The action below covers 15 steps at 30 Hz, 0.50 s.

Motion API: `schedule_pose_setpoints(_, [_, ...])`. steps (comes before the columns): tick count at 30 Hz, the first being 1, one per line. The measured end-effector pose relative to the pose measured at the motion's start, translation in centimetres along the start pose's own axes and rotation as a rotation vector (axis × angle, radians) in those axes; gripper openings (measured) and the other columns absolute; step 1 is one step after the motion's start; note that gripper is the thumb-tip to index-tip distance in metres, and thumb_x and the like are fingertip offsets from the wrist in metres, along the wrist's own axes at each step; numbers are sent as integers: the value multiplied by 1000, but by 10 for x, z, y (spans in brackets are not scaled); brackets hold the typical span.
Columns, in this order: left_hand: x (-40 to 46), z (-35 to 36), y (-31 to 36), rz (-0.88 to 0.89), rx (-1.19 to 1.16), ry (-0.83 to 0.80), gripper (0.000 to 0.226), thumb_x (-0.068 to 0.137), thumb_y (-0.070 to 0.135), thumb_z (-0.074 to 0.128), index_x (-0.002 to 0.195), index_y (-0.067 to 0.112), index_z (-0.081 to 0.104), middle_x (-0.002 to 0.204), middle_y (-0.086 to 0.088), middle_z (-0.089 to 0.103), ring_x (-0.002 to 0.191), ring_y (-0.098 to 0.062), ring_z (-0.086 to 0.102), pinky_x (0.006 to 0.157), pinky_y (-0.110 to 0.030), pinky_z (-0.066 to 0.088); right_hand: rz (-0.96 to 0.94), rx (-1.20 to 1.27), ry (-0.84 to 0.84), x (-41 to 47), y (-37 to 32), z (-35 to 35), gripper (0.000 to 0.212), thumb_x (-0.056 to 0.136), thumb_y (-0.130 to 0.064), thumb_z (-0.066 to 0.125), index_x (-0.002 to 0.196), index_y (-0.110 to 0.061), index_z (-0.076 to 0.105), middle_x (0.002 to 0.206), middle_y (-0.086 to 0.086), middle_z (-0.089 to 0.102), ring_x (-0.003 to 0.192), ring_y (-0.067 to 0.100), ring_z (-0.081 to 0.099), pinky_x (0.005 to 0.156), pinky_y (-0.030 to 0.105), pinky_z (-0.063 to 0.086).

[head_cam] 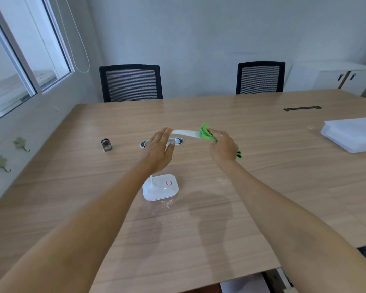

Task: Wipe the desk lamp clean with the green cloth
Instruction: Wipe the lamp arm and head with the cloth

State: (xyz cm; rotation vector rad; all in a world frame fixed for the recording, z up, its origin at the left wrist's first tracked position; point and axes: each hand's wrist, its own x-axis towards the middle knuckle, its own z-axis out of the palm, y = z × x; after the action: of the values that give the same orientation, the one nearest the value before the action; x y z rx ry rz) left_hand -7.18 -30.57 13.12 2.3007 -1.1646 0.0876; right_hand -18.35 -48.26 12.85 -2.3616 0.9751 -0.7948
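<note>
A white desk lamp stands mid-table: its square base (160, 187) with a pink ring, a thin stem, and a long white head (186, 133) held level above the table. My left hand (160, 148) holds the left end of the lamp head, fingers mostly straight, and hides the top of the stem. My right hand (222, 145) is closed on the bunched green cloth (206, 133), which is pressed around the right end of the lamp head. A corner of the cloth pokes out below my right hand.
The wooden table (262, 187) carries white dust specks near the lamp base, a small metal cylinder (106, 144), an oval cable grommet (178, 141), a dark cable slot (302, 108) and a white paper stack (353, 133). Two black mesh chairs (131, 82) stand behind.
</note>
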Motion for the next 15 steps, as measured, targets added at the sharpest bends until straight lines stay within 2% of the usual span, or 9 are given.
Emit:
schedule_pose_setpoints(2, [0, 0, 0, 7, -9, 11, 50, 100, 27, 34, 148, 15, 25, 159, -6, 22, 147, -24, 17, 120, -37, 14, -68, 59, 77, -3, -12, -1, 61, 77, 4, 42, 129, -25, 56, 131, 4, 59, 117, 30, 55, 99, 46, 44])
schedule_pose_setpoints(4, [1, 0, 0, 4, -14, 9, 50, 100, 26, 35, 148, 16, 26, 158, -5, 23, 147, -23, 17, 120, -37, 16, -239, 140, 94, -8, -26, 0, 64, 72, 8, 43, 128, -19, 57, 128, 8, 62, 117, 30, 56, 97, 46, 46])
schedule_pose_setpoints(6, [2, 0, 1, -9, -20, 7, 50, 100, 27, 34, 148, 17, 26, 158, -5, 22, 147, -23, 17, 121, -38, 17, -421, 67, 20, -16, -32, 4, 66, 70, 8, 44, 128, -21, 57, 130, 5, 62, 121, 25, 55, 100, 47, 43])
schedule_pose_setpoints(8, [2, 0, 0, -17, -25, 2, 50, 100, 28, 33, 148, 17, 26, 159, -4, 22, 147, -23, 17, 121, -38, 17, -468, -52, -24, -22, -22, 8, 65, 72, 5, 45, 128, -25, 56, 134, 1, 58, 126, 20, 50, 103, 45, 37])
schedule_pose_setpoints(12, [2, -1, -2, -21, -21, -5, 50, 100, 30, 32, 149, 18, 25, 159, -3, 20, 148, -23, 15, 121, -39, 16, -137, -103, 22, -27, 20, 5, 60, 77, 2, 45, 131, -25, 53, 135, 3, 57, 123, 27, 51, 100, 44, 42])
schedule_pose_setpoints(15, [3, -1, -3, -32, -18, -3, 51, 100, 33, 31, 149, 20, 24, 159, -2, 19, 148, -22, 15, 120, -38, 16, 204, -60, 60, -35, 40, 8, 46, 83, -2, 44, 124, -21, 53, 115, 12, 65, 110, 38, 52, 92, 45, 43])
